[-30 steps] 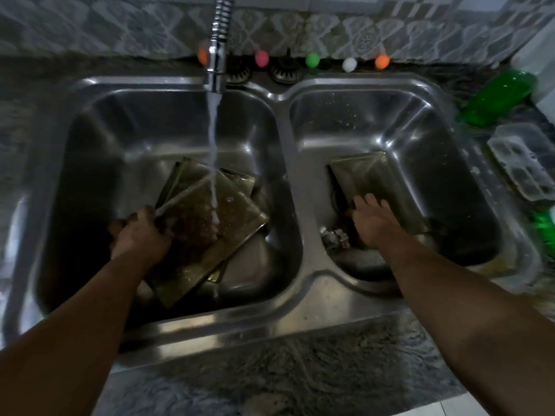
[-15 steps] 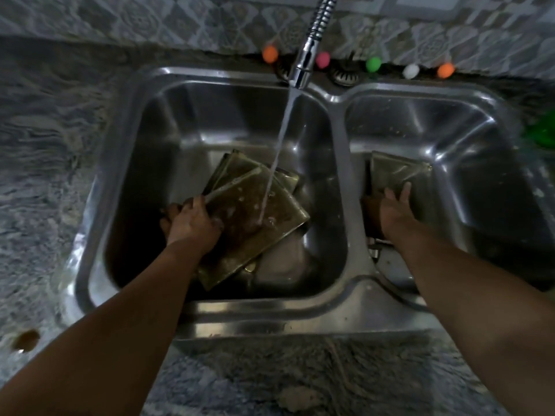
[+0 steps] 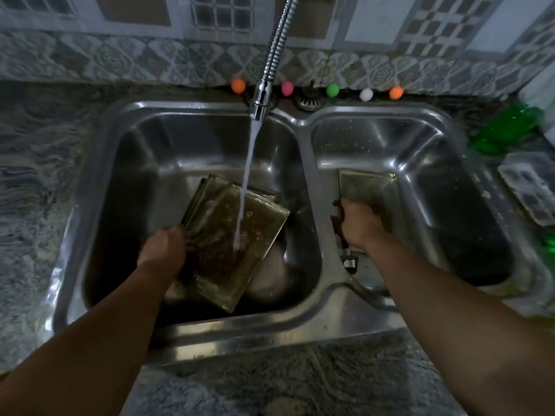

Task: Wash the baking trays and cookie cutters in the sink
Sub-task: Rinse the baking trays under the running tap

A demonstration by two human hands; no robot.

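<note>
Our left hand point(image 3: 163, 250) grasps the near-left edge of the top tray point(image 3: 231, 244) (water hitting it); our right hand point(image 3: 357, 220) grips the right basin's tray point(image 3: 368, 187) at its near-left edge, open basin to its right.

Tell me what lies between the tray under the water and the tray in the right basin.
Head view: only the steel divider of the sink separates them.

Both forearms are bare to each hand, no sleeves or jewellery visible.

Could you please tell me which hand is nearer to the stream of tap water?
Left. The left hand grips the brown-stained metal baking tray the stream of water hits; the right hand is in the other basin.
</note>
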